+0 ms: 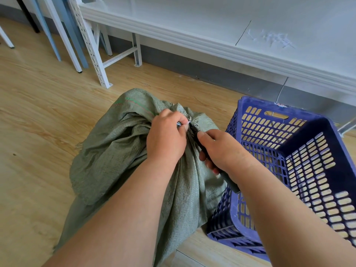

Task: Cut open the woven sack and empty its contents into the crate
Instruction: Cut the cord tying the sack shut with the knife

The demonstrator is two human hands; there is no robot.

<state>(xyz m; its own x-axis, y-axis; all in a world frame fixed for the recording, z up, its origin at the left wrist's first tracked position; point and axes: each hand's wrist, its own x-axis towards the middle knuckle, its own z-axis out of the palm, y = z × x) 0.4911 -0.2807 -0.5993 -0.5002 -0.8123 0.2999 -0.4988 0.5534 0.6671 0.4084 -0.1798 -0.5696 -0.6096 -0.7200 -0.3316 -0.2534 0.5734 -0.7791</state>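
A grey-green woven sack (115,151) stands on the wooden floor in front of me, its neck bunched and tied with a white tie (187,123). My left hand (165,137) grips the gathered neck and pinches the tie. My right hand (221,149) holds a dark-handled cutter (229,182), its front end pointing at the tied neck; the blade is hidden behind the fingers and fabric. A blue perforated plastic crate (317,130) sits right beside the sack, with the floor showing through its holes.
A long white shelf board (212,41) runs across the back, low above the floor. White and grey metal legs and a perforated upright (90,47) stand at the back left. Open wooden floor (38,112) lies to the left.
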